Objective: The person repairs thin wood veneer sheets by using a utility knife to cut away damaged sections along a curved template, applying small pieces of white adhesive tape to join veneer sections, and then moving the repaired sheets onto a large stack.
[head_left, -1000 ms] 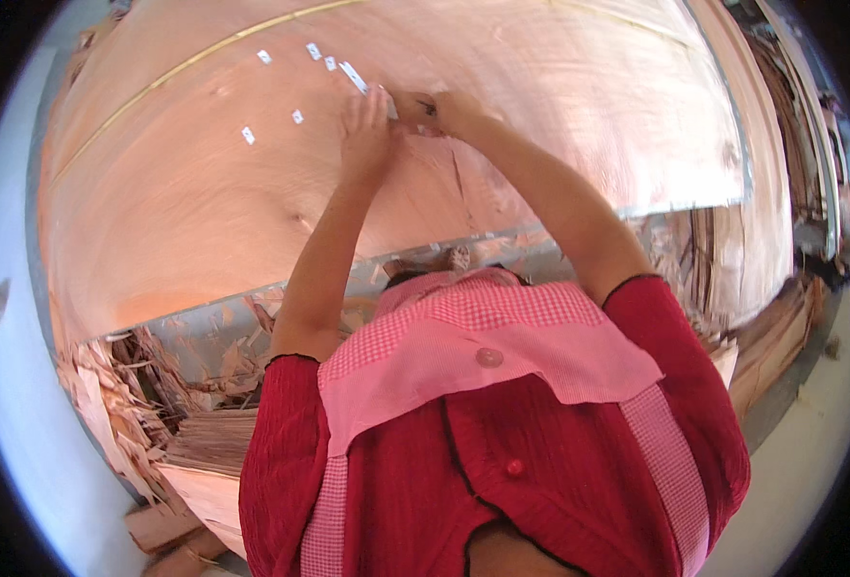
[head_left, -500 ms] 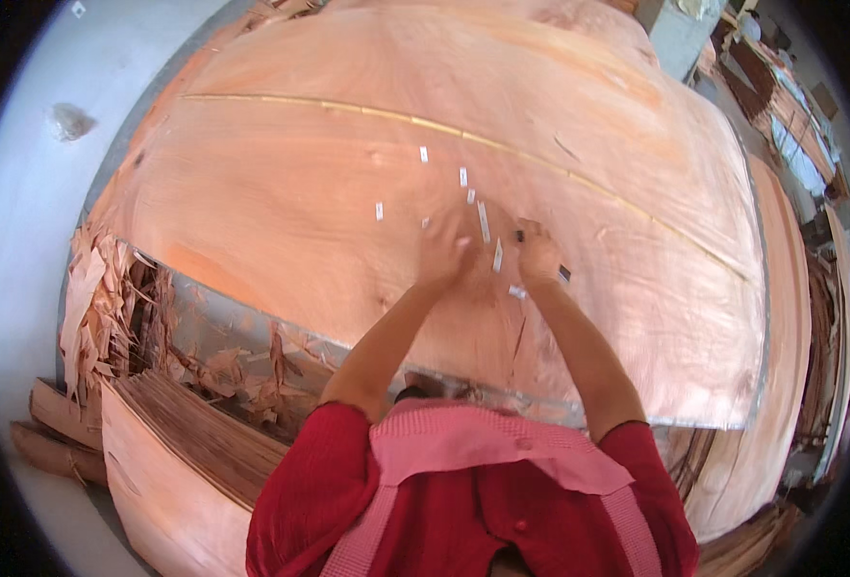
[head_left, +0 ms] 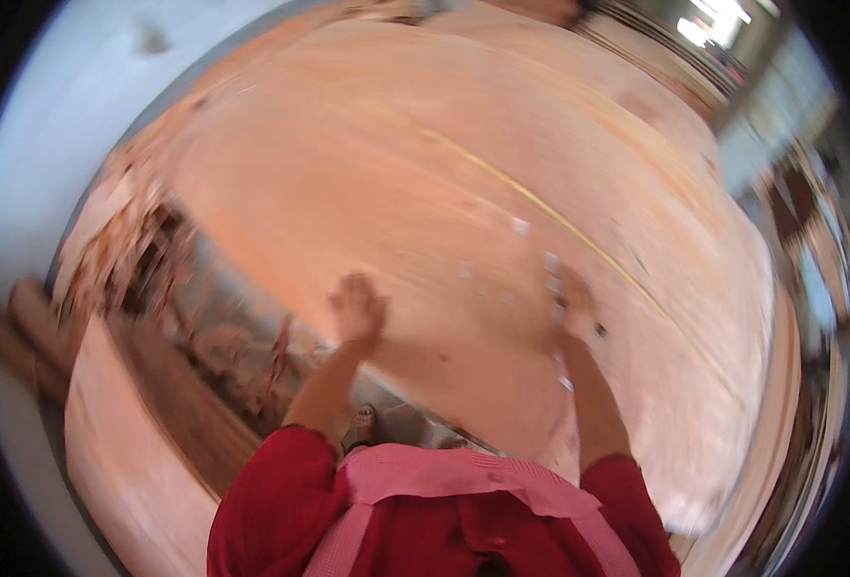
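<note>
A large thin sheet of reddish wood veneer point(head_left: 463, 192) lies flat across a table in front of me, with a pale yellow line running across it. Short white tape strips point(head_left: 519, 227) are stuck near a split in the sheet. My left hand point(head_left: 356, 308) rests near the sheet's near edge, fingers loosely curled, holding nothing that I can see. My right hand point(head_left: 573, 310) presses on the veneer beside the tape strips; blur hides whether it holds anything. The whole picture is smeared by motion.
Stacks of veneer sheets point(head_left: 146, 452) and torn scraps point(head_left: 127, 260) lie to the lower left below the table. A pale floor point(head_left: 50, 125) shows at the left. More stacked sheets point(head_left: 810, 317) sit at the right edge.
My hands have come apart: the left has slid left toward the sheet's near edge, while the right stays by the tape strips. The view has swung and blurred.
</note>
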Demonstrator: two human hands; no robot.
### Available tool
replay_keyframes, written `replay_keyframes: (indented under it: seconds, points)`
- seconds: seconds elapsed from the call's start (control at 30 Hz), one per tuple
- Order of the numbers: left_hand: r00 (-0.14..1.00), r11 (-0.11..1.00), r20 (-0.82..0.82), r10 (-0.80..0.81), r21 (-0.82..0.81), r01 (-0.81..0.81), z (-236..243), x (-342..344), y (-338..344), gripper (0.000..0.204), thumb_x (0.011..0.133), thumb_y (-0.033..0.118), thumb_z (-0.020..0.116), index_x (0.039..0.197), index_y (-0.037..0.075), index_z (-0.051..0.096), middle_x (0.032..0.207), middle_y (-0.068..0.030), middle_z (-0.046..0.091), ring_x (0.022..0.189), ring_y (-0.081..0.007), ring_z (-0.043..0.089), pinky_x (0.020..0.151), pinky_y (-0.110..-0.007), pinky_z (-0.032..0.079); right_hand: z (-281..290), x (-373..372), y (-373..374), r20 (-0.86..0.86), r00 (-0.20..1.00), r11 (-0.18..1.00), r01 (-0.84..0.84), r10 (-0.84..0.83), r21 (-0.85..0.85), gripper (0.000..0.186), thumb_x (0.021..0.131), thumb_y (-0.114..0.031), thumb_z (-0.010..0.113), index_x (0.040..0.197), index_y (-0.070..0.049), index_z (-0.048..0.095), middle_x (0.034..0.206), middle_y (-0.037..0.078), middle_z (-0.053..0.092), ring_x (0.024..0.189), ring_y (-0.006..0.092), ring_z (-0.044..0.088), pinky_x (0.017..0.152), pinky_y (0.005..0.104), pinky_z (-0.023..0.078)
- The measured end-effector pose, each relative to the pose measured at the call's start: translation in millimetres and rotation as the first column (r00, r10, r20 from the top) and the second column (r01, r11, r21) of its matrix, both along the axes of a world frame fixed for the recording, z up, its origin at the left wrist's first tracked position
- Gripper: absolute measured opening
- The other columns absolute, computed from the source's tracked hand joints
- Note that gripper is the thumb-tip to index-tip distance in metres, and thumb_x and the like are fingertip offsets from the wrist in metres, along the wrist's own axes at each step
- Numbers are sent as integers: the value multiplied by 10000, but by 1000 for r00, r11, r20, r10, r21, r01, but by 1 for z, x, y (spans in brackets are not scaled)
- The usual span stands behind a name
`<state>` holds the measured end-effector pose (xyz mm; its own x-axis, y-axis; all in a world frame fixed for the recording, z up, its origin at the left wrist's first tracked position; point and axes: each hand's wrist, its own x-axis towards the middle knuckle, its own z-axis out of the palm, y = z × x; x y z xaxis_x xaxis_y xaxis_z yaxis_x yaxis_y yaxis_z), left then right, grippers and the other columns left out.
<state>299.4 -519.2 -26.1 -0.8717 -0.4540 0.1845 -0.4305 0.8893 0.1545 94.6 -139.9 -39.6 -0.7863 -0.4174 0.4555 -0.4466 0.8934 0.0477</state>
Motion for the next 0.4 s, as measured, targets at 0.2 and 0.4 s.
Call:
replay_keyframes:
  seconds: [0.2,0.4]
  points:
    - [959,879,44,-281,413,239,7,-5,-43,761,808,496,455,1336,15,191,1399,-179,158,1298,-319,118,1004,-570,77,24,-26,-13,537,837,934,271,-109,-233,311,858,-170,389,1134,-112,521,1140,82,532,914,247,563,786,336,444]
    - [727,138,-412,-550,813,565,5,88,-203,567,841,379,489,1284,54,350,1359,-150,288,1252,-286,270,1009,-313,244,59,35,-259,366,930,989,14,42,-148,412,868,-222,453,1259,-106,391,1266,130,421,1155,233,419,902,391,375]
